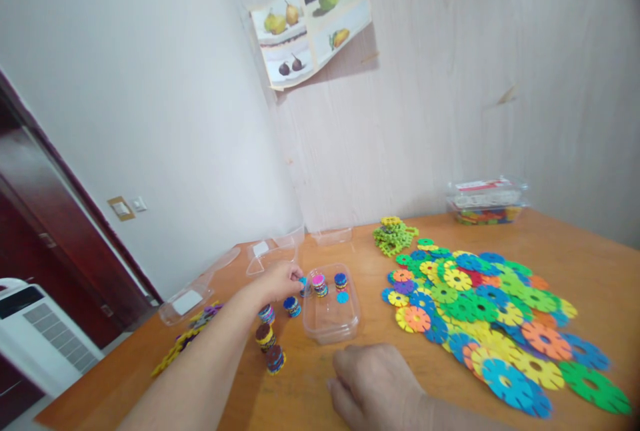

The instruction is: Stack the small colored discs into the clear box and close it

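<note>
Left hand [283,279] probably pinched a small blue notched plastic disc [303,282] at the clear plastic tub's [350,331] left rim, mid wooden table [575,251]. Right hand [375,378] lay empty near the front edge, fingers curled together. The disc looked light and stiff, best gripped by its rim.

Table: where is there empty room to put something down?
Bare wood runs between the clear tub and the pile of gear discs, and at the far right between that pile and the lidded box. It is crowded left of the tub: small disc stacks and the left hand pinching a blue disc.
</note>
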Available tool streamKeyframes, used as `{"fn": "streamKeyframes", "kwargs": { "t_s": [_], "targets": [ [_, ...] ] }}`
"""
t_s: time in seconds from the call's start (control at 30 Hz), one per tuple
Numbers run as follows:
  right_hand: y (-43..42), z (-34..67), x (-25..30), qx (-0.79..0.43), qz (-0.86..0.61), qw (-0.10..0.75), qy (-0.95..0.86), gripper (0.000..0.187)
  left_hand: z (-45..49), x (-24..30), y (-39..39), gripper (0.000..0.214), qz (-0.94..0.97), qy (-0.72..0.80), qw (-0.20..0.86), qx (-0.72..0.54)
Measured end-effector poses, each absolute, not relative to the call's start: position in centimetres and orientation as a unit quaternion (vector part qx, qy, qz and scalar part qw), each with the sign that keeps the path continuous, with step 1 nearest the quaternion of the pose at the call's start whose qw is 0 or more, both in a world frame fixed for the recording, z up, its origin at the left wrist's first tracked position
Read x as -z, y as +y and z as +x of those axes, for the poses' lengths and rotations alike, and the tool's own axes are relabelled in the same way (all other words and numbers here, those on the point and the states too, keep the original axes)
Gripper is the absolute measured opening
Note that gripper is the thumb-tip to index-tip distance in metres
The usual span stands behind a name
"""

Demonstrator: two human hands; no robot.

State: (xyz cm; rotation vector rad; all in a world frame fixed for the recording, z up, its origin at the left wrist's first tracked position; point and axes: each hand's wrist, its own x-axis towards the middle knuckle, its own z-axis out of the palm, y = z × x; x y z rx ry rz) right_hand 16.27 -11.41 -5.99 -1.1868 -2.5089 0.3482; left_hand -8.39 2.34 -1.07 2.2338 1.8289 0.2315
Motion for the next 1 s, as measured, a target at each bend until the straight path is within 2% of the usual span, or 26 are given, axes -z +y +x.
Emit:
{"fn": "streamKeyframes", "kwargs": {
  "t_s": [0.2,0.43,0.57,0.73,1.0],
  "targets": [
    [-11.7,16.7,6.1,-0.187,-0.393,0.426,-0.793,0.023,-8.8,0.4,2.2,0.027,0.758,0.637,0.105,-0.093],
    [-9.4,16.7,6.6,-0.306,-0.410,0.607,-0.608,0.030,-9.2,-1.1,1.1,0.028,0.747,0.649,0.072,-0.123],
    [-7.8,16.5,7.2,-0.342,-0.443,0.620,-0.551,0.041,-8.4,-2.2,0.3,0.030,0.749,0.643,0.044,-0.153],
    [-7.1,16.5,7.5,-0.385,-0.473,0.602,-0.516,0.052,-5.5,-3.1,-0.7,0.030,0.776,0.607,0.065,-0.156],
    [-7.2,16.7,6.7,-0.400,-0.464,0.598,-0.516,0.050,0.1,-1.6,-1.2,0.019,0.855,0.515,0.058,-0.012]
  ]
}}
